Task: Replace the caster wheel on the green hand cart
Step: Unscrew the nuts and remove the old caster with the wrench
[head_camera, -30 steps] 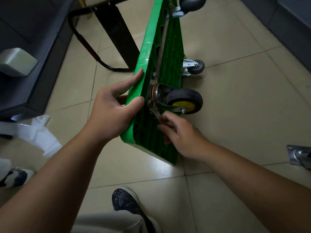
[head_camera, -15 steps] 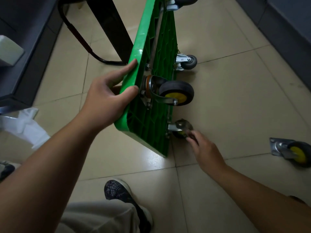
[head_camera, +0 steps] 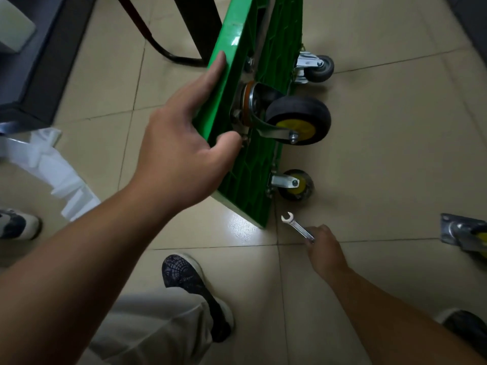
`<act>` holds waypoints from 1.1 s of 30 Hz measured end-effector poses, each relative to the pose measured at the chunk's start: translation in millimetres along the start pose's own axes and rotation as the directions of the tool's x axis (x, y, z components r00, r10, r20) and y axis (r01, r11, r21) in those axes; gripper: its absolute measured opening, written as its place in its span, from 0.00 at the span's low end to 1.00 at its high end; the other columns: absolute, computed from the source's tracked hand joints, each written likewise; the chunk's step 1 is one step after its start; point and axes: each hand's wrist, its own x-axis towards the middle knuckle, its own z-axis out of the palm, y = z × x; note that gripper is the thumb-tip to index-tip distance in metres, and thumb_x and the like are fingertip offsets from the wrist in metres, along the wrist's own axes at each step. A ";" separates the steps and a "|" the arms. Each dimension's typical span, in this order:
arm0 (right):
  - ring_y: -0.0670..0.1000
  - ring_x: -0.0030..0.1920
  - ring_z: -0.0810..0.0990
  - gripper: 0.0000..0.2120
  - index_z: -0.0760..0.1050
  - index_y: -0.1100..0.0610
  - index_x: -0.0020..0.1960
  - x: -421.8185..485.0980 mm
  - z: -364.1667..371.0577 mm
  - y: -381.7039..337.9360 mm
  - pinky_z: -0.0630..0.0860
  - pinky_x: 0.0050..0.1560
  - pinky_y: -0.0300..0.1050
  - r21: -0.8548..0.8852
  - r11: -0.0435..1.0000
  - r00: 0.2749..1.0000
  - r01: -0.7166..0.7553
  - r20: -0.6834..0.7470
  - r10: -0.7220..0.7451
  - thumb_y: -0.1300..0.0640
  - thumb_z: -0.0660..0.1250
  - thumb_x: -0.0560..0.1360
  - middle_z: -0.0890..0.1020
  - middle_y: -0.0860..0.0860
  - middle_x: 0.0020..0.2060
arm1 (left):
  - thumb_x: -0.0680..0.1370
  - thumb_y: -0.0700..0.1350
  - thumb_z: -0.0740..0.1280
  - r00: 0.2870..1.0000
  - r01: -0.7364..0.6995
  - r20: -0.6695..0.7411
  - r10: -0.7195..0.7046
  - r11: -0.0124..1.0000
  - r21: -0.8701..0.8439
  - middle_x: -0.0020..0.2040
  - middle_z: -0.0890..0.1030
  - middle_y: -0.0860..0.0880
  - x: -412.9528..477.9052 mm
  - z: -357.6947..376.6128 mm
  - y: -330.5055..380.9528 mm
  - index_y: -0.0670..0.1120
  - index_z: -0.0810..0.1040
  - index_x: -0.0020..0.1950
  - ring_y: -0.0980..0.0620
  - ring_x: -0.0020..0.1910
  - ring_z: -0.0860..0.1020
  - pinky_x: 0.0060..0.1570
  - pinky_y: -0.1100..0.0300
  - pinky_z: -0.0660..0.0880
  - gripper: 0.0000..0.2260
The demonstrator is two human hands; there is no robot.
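Since half a second back the right hand has drawn away from the small lower caster; it now grips the shank of a wrench low over the floor tiles, open end aimed at the corner of the green cart. The left hand has loosened too; its forefinger lies straight along the rim, the thumb tip sits by a bolt of the mounting plate, and the other fingers are hidden behind the deck. The cart stands on its side edge, and to my eye that spread hand is its only prop; lean on the wrench without a firmer hold and the deck may tip or skid on the smooth tile. The thumb is close to the swivel fork of the large caster wheel, so a slipped wrench could strike it. That wheel sits just right of the left thumb and well above the right hand; a loose caster lies on the floor, apart, to the right of the wrench hand.
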 end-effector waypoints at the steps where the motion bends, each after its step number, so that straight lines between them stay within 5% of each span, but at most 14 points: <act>1: 0.62 0.48 0.77 0.13 0.81 0.58 0.58 0.4 1.8 -0.2 0.73 0.47 0.51 0.013 1.000 1.000 0.001 0.017 -0.001 0.68 0.63 0.77 0.72 0.58 0.47 | 0.74 0.47 0.65 1.000 -0.011 0.000 0.011 1.000 -0.004 0.71 0.75 0.56 -0.2 0.8 -1.4 0.53 0.63 0.82 0.62 0.62 0.78 0.55 0.73 0.74 0.35; 5: 0.61 0.53 0.77 0.17 0.78 0.62 0.62 5.2 9.2 1.2 0.74 0.54 0.50 0.026 0.999 0.999 0.029 0.042 -0.030 0.71 0.64 0.75 0.77 0.60 0.52 | 0.73 0.47 0.63 0.999 -0.042 -0.009 0.042 0.999 -0.017 0.71 0.77 0.53 2.3 -1.2 -6.7 0.50 0.65 0.81 0.60 0.65 0.78 0.62 0.65 0.77 0.35; 9: 0.62 0.50 0.79 0.08 0.79 0.63 0.53 13.0 16.3 6.6 0.75 0.49 0.50 0.021 0.999 0.999 -0.031 -0.013 0.031 0.69 0.65 0.75 0.81 0.60 0.49 | 0.73 0.46 0.63 0.997 -0.076 0.005 0.076 0.997 -0.015 0.73 0.75 0.52 10.1 -4.4 -12.2 0.47 0.65 0.81 0.59 0.69 0.75 0.65 0.66 0.73 0.34; 17: 0.62 0.48 0.78 0.05 0.78 0.59 0.48 30.0 22.8 10.4 0.74 0.44 0.52 -0.255 0.967 1.000 -0.009 -0.006 0.007 0.64 0.64 0.77 0.77 0.58 0.47 | 0.72 0.40 0.62 0.994 -0.113 -0.006 0.112 0.992 -0.060 0.69 0.72 0.61 14.3 -4.3 -21.4 0.41 0.65 0.80 0.69 0.69 0.71 0.68 0.71 0.67 0.34; 22: 0.62 0.37 0.77 0.08 0.77 0.59 0.35 36.0 25.2 18.9 0.70 0.36 0.52 -0.463 0.872 0.983 0.158 -0.007 -0.182 0.64 0.77 0.66 0.77 0.57 0.34 | 0.72 0.36 0.62 0.993 -0.122 -0.006 0.121 0.991 -0.051 0.71 0.72 0.57 12.6 -3.6 -23.0 0.39 0.65 0.79 0.68 0.71 0.70 0.70 0.71 0.65 0.33; 28: 0.55 0.54 0.77 0.05 0.76 0.54 0.50 51.0 17.0 3.5 0.73 0.49 0.48 -0.479 0.875 0.997 0.070 0.053 -0.050 0.53 0.67 0.78 0.78 0.52 0.52 | 0.72 0.39 0.62 0.995 -0.101 -0.004 0.100 0.993 -0.056 0.72 0.72 0.58 13.0 -5.3 -23.4 0.42 0.65 0.80 0.68 0.70 0.71 0.68 0.71 0.67 0.34; 31: 0.58 0.51 0.81 0.07 0.79 0.55 0.47 51.0 -9.4 -37.6 0.71 0.43 0.44 -0.253 0.966 0.999 0.053 0.013 -0.052 0.51 0.69 0.76 0.81 0.55 0.48 | 0.73 0.44 0.63 0.999 -0.054 0.004 0.054 0.995 -0.079 0.72 0.74 0.57 13.5 -6.7 -23.0 0.49 0.67 0.80 0.64 0.68 0.75 0.64 0.67 0.73 0.34; 33: 0.58 0.45 0.82 0.07 0.80 0.56 0.43 43.7 -34.2 -74.3 0.73 0.39 0.45 -0.017 0.980 0.979 0.196 -0.045 -0.197 0.52 0.69 0.76 0.82 0.54 0.41 | 0.73 0.47 0.63 1.000 -0.029 0.005 0.029 0.996 -0.083 0.72 0.76 0.58 12.8 -8.4 -21.1 0.54 0.67 0.80 0.62 0.65 0.77 0.62 0.65 0.75 0.33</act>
